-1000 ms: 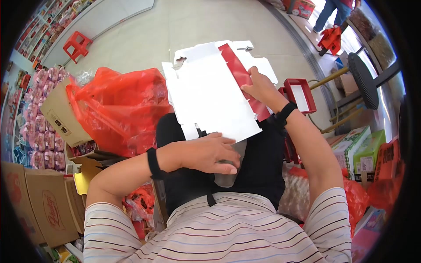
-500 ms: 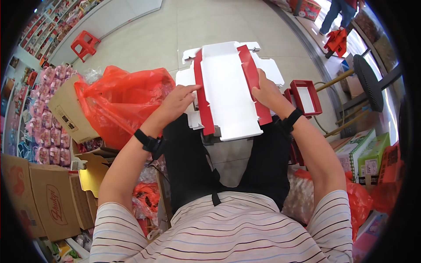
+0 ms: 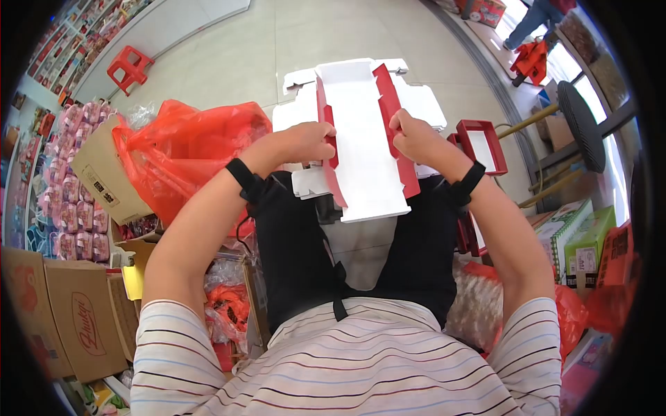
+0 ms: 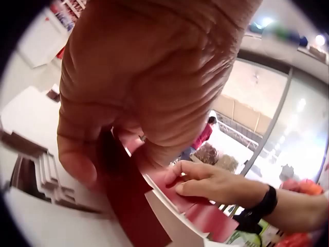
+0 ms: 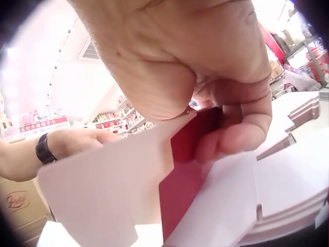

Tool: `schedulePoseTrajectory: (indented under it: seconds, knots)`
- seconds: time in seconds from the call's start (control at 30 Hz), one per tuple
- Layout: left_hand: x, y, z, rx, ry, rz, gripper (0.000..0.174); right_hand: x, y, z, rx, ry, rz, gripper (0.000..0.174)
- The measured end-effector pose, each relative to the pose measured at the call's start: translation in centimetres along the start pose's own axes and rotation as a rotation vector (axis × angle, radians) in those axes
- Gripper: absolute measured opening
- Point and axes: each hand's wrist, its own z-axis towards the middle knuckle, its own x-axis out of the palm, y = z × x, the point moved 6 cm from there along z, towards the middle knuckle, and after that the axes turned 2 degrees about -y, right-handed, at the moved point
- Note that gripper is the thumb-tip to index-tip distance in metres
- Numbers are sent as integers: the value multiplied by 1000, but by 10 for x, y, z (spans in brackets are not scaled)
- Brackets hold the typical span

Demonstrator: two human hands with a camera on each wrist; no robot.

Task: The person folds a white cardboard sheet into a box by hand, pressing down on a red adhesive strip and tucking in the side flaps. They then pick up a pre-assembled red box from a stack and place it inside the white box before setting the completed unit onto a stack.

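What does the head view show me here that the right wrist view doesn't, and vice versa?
Head view only: the whole white carton blank over the lap, its left red flap gripped by the left hand, a red plastic bag alongside. Right wrist view only: up close, the right hand with its fingers pinching the right red flap. Both: both hands on the blank.

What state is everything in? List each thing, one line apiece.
White-and-red cardboard box blank: half folded, both red side flaps raised.
Left hand: grips the left flap.
Right hand: pinches the right flap.
Red cardboard tray: assembled, open-topped.
Red plastic bag: crumpled, bulging.
Red plastic stool: upright.
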Motion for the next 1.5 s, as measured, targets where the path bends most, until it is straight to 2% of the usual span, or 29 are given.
schedulePoseTrajectory:
  seconds: [0.1,0.13,0.27,0.33,0.47,0.57,0.63,0.73,0.87,0.97,1.17,1.27,1.5]
  knots:
    - [-2,-6,-3,28,132,122,80,-30,38,-23,286,266,167,40]
    - [-8,-20,-17,11,169,149,85,-31,32,-23,293,324,156,54]
    - [-6,-4,-9,44,239,260,97,-39,38,-38,331,490,227,65]
    - [-3,2,-10,113,196,248,99,-39,39,-44,348,541,181,71]
    - [2,5,-16,134,193,239,104,-36,36,-51,248,504,195,75]
    - [-1,2,-22,152,172,243,97,-34,34,-51,218,504,208,73]
    - [1,10,-21,234,142,176,85,-33,32,-51,161,474,259,72]
    - [6,9,-20,348,81,175,66,-30,34,-54,129,441,268,56]
    - [22,8,-24,430,-67,284,52,-19,45,-60,-147,313,208,29]
    - [26,1,-35,411,-72,301,53,-13,46,-65,-191,263,117,30]
    - [22,0,-45,339,-72,382,67,-18,48,-65,-117,358,-42,46]
    - [25,-4,-46,403,-140,338,66,-16,51,-68,-154,333,-72,48]
    - [32,-12,-48,406,-189,373,56,-12,47,-73,-63,345,-28,44]
